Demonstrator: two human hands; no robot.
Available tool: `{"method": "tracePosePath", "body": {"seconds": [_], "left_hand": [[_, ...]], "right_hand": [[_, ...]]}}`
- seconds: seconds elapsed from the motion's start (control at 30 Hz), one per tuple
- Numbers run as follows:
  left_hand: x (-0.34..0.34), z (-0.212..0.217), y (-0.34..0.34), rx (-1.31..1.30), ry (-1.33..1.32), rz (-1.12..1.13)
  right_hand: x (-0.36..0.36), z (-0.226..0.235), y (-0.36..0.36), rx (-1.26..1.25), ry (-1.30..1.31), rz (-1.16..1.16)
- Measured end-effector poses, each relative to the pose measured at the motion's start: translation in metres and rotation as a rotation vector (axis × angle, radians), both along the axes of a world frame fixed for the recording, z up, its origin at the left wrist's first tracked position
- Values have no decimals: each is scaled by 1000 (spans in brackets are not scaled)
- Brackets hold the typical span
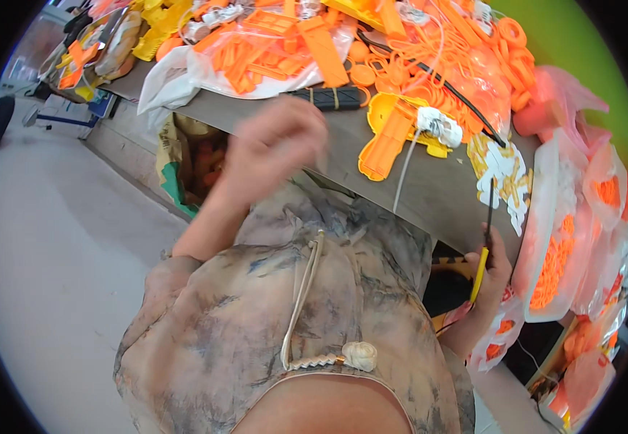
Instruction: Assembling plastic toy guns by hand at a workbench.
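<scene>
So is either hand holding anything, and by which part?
Right hand: slim black-and-yellow tool, apparently by its yellow handle. Left hand: too blurred to tell.

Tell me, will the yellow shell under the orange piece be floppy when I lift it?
The yellow shell is probably stiff: its edges look crisp, like hard plastic. The orange piece lies over it and might slide off if tipped. The thin white wire may trail along, since it seems to reach the white part there.
</scene>
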State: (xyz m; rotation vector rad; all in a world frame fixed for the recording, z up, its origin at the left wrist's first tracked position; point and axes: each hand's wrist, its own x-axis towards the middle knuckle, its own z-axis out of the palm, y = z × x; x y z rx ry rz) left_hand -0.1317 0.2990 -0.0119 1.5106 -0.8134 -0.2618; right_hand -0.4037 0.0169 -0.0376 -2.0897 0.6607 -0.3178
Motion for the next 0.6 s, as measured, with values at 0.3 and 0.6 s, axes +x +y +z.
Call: {"method": "tracePosePath", "body": {"seconds": [0.3, 0.6], "left_hand": [[159, -13, 124, 910, -524, 810], [202, -55, 142, 864, -800, 709]], "right_hand": [[10, -6, -21, -557, 177, 45], [73, -2, 54, -639, -131, 231]]}}
